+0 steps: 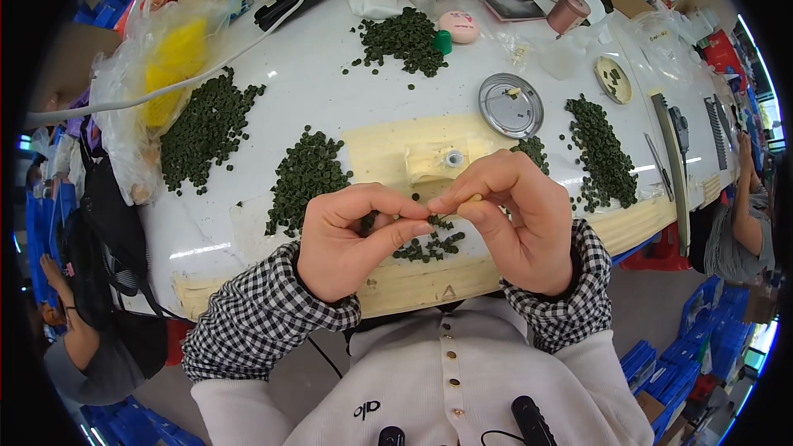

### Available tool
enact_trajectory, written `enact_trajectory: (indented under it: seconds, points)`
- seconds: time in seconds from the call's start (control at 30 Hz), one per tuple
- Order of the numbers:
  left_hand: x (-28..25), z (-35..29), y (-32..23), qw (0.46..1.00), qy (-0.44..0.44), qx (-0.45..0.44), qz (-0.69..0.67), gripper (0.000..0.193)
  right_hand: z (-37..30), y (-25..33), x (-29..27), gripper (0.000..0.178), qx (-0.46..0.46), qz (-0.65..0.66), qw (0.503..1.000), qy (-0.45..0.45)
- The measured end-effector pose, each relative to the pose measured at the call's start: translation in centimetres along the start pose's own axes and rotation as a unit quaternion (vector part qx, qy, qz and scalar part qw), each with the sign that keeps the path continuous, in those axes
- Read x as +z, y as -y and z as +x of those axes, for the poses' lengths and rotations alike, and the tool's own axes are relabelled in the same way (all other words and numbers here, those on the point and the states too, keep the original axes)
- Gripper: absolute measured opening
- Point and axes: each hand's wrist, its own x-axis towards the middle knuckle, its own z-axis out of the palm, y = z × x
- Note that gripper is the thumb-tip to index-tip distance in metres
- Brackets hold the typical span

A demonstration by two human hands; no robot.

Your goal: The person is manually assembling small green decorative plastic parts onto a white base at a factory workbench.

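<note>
My left hand (343, 231) and my right hand (529, 219) meet above the near edge of the white table (297, 95). Thumb and forefinger of the left are pinched together, and what they hold is too small to make out. Those of the right close around a small, pale yellowish piece (471, 200), its kind unclear. Under the fingertips lie loose dark green pellet-like pieces (429, 248). Just beyond stands a pale tape-covered block (425, 163) with a small metal ring (453, 158) on it. A larger dark green pile (307, 177) lies beside my left hand.
More green piles lie at left (206, 132), far middle (403, 41) and right (601, 153). A round metal lid (510, 106) sits beyond my right hand. Tweezers (658, 167) and a long curved strip (673, 169) lie right. A white cable (206, 74) crosses the left side.
</note>
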Motion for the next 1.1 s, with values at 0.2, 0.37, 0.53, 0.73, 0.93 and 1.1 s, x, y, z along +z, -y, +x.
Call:
enact_trajectory:
  seconds: [0.2, 0.37, 0.53, 0.73, 0.93, 1.1]
  points:
    - [-0.1, -0.1, 0.0, 1.000, 0.002, -0.001, 0.007, 0.014, 0.1, 0.2, -0.1, 0.010, -0.003, -0.010, 1.000, 0.009]
    - [0.0, 0.0, 0.0, 1.000, 0.000, 0.001, 0.006, 0.014, 0.1, 0.1, 0.1, 0.011, 0.007, 0.042, 0.998, -0.055]
    - [-0.1, -0.1, 0.1, 1.000, -0.003, 0.005, 0.013, 0.014, 1.1, -0.6, -0.7, 0.010, -0.042, -0.200, 0.973, -0.110]
    - [0.0, 0.0, -0.2, 1.000, -0.017, 0.008, 0.010, 0.014, 1.3, -1.3, -0.7, 0.017, -0.053, -0.324, 0.943, -0.056]
    - [-0.2, 0.0, -0.1, 0.999, -0.045, 0.025, 0.009, 0.014, 0.0, 1.1, -0.7, 0.026, -0.022, -0.282, 0.957, -0.064]
    - [-0.2, 0.0, 0.0, 0.998, -0.050, 0.029, 0.003, 0.014, -1.9, 2.0, 0.2, 0.032, 0.047, -0.100, 0.993, 0.032]
